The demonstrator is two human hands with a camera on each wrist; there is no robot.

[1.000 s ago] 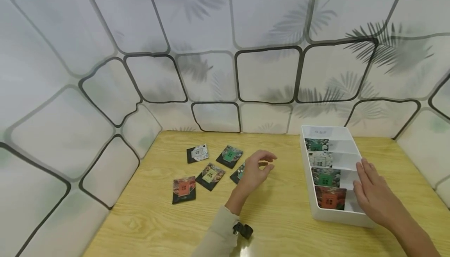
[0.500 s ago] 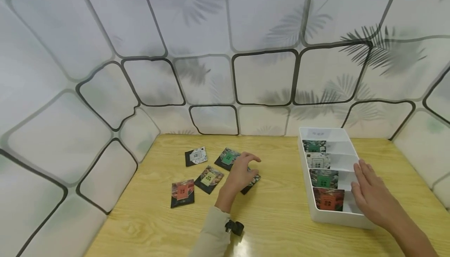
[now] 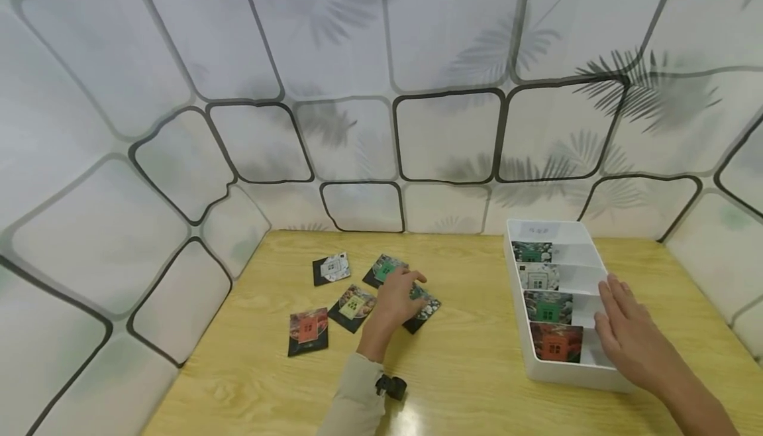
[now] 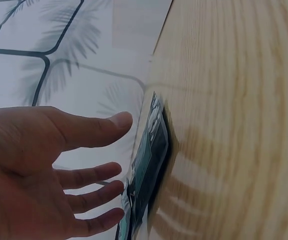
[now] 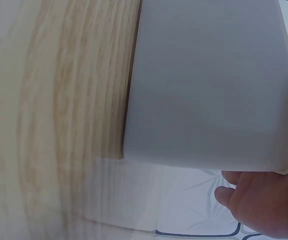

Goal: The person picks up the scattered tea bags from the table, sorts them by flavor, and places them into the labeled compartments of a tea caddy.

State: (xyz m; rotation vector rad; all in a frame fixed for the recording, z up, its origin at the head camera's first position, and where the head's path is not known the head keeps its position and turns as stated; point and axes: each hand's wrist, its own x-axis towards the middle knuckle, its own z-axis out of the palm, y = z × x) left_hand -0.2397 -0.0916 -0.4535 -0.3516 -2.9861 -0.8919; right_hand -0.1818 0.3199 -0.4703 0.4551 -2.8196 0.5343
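Observation:
My left hand [image 3: 391,300] hovers over the loose packets on the table, thumb and fingers spread and nothing between them. Below it, partly covered, lie a dark packet with a flowery print [image 3: 426,311] and a green-labelled packet [image 3: 386,268]. In the left wrist view, the fingertips come right up to a shiny packet [image 4: 151,155] lying on the wood. Beside them are packets with a yellow label [image 3: 353,307], a red label [image 3: 308,328] and a white label [image 3: 331,268]. My right hand [image 3: 634,336] rests with extended fingers along the right rim of a white divided box [image 3: 572,373].
Upright packets stand in the box's compartments: a red one [image 3: 556,343] in front, then a green one [image 3: 548,308], a white one [image 3: 539,277] and another green one [image 3: 532,252]. A patterned wall covering [image 3: 447,138] closes off the wooden table [image 3: 465,383] behind and at both sides.
My left hand has moved left and slightly lower, from beyond the flowery packet to above it and the green-labelled one. My right hand stays at the box rim.

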